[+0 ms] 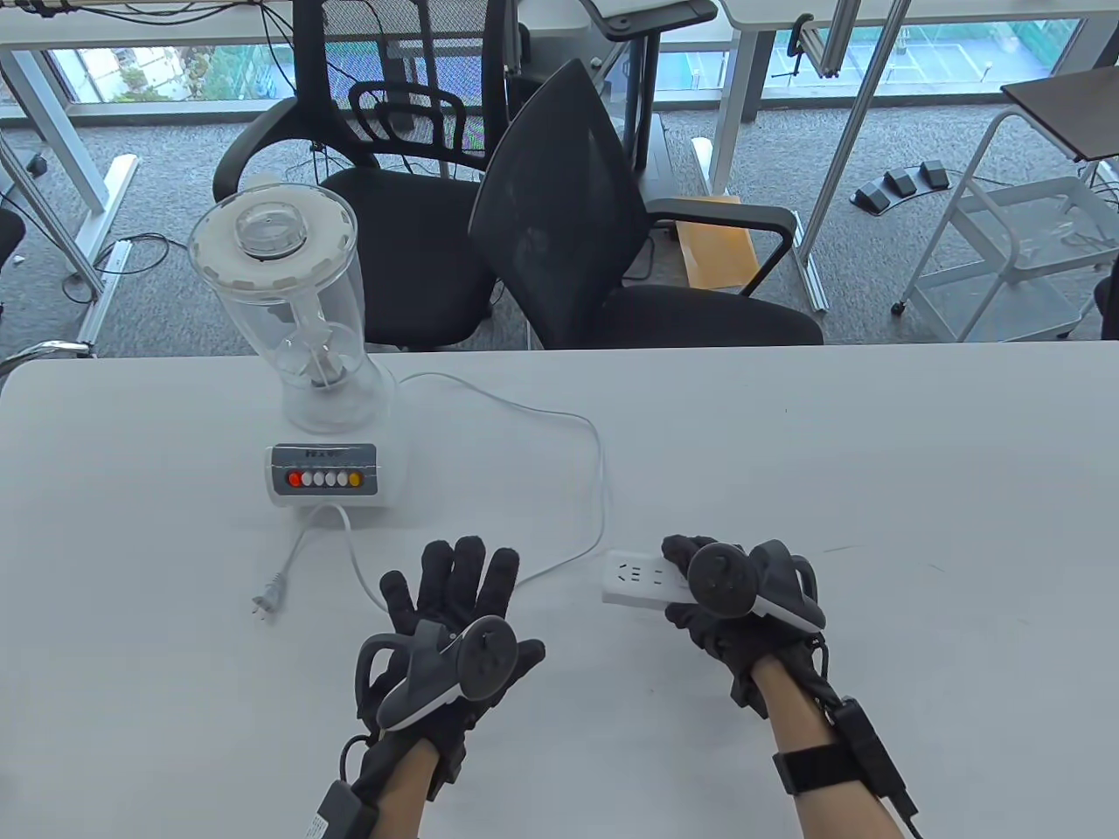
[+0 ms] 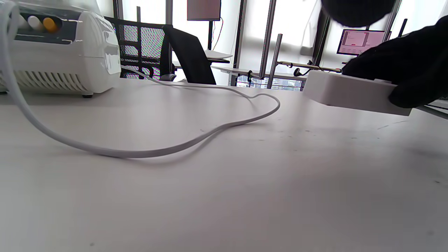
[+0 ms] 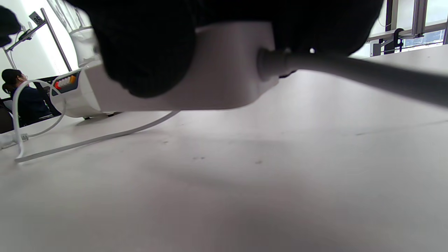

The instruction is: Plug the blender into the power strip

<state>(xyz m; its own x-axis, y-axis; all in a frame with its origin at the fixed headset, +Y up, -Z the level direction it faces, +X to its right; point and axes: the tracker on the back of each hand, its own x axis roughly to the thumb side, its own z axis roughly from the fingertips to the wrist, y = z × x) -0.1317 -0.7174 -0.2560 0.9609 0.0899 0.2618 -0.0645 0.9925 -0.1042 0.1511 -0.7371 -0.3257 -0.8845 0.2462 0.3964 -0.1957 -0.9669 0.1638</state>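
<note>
A white blender (image 1: pixel 315 384) with a clear jar stands at the table's left; its base shows in the left wrist view (image 2: pixel 59 52). Its white cord (image 1: pixel 586 454) loops right and back to the plug (image 1: pixel 269 598), which lies loose on the table left of my left hand. My left hand (image 1: pixel 446 612) is flat over the cord with fingers spread, holding nothing. My right hand (image 1: pixel 726 603) grips the white power strip (image 1: pixel 634 584) and holds it just above the table; it also shows in the left wrist view (image 2: pixel 350 92) and the right wrist view (image 3: pixel 217 77).
Two black office chairs (image 1: pixel 612 245) stand behind the table's far edge. The power strip's own grey cable (image 3: pixel 367 73) runs off to the right. The white table (image 1: pixel 874 454) stretches wide to the right.
</note>
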